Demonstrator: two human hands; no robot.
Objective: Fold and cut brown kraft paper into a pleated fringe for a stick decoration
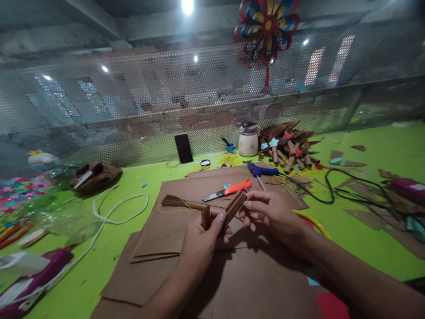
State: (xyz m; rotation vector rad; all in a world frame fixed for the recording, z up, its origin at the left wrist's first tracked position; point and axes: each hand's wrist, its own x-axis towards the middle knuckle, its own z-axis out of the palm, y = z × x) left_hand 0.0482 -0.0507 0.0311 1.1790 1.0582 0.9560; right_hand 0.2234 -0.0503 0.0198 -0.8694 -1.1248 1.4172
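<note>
One tight left grip [202, 239] holds pleated paper [234, 207], half-curled right grip [269, 210] touching.

The left hand [201, 241] is hiding part of the folded paper [235, 207]. A near-left purple power strip [53, 266] and the far flower [269, 26] are running out of frame. Mesh [149, 84] is blurring shapes [179, 101] behind.
</note>
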